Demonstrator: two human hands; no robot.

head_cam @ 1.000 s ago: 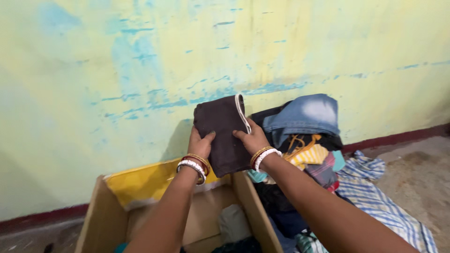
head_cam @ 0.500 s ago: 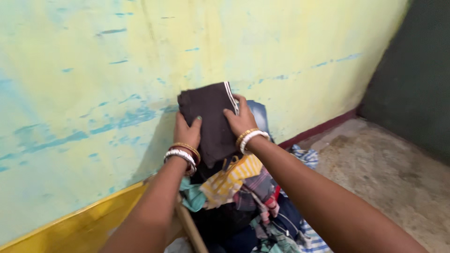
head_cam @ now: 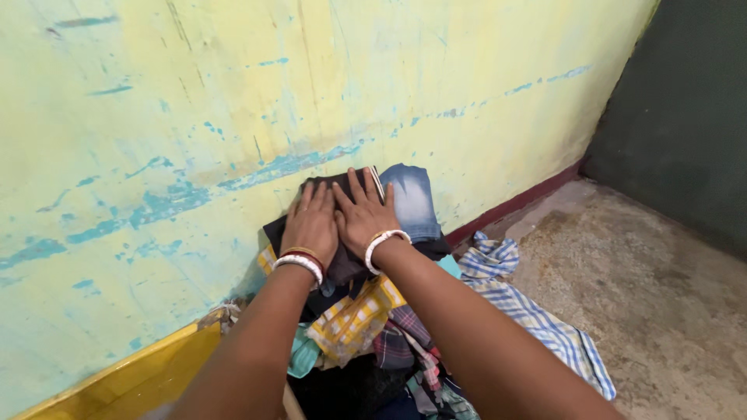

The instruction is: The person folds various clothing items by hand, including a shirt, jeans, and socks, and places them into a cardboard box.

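Note:
My left hand (head_cam: 311, 220) and my right hand (head_cam: 364, 211) lie flat, side by side, on a folded dark brown garment (head_cam: 345, 267) that rests on top of a pile of clothes against the wall. Fingers of both hands are spread and press down on the cloth. Both wrists wear bangles. Folded blue jeans (head_cam: 411, 201) lie just right of my right hand, on the same pile. Below the dark garment are a yellow checked cloth (head_cam: 354, 319) and a dark plaid cloth (head_cam: 405, 342).
A yellow-green wall with blue patches (head_cam: 233, 101) stands right behind the pile. A blue-and-white checked cloth (head_cam: 529, 311) trails over the concrete floor (head_cam: 661, 295) to the right. A yellow box edge (head_cam: 132, 381) shows at lower left. A dark green wall (head_cam: 685, 117) stands at right.
The dark garment, held up in both hands before, has come down onto the clothes pile. Both hands now rest flat on it. The view has shifted right, away from the box.

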